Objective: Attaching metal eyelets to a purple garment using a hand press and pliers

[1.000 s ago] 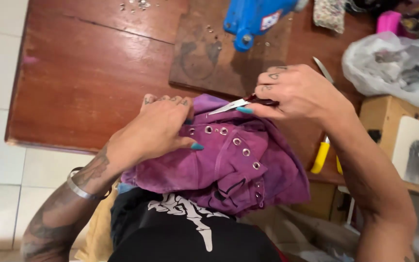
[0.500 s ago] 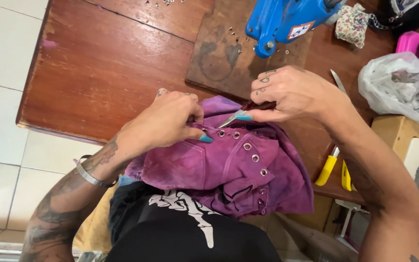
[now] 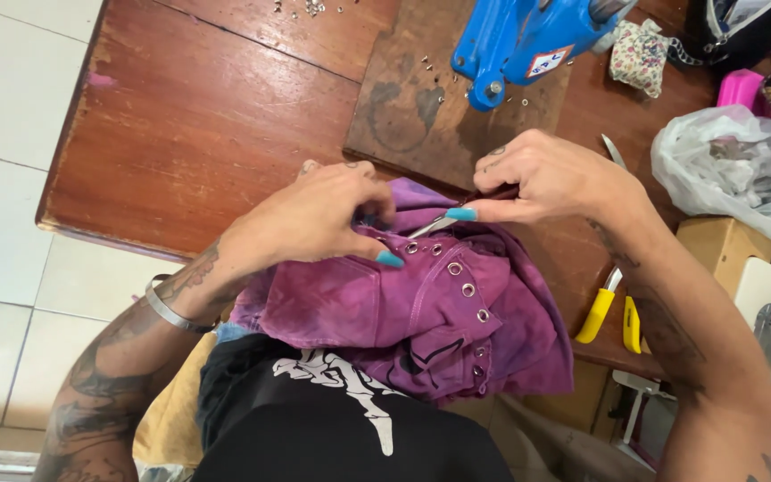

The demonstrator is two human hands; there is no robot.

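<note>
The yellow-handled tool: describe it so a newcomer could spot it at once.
Start at the wooden table and go to its near right edge, just right of the purple garment. The yellow-handled tool lies there beneath the right hand's forearm. Its two bright yellow grips are the only yellow on the table.

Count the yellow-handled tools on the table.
2. Both lie side by side at the table's right edge, beside the person's right forearm: one yellow-handled tool with its metal blade showing, the other yellow handle just right of it, partly hidden.
</note>
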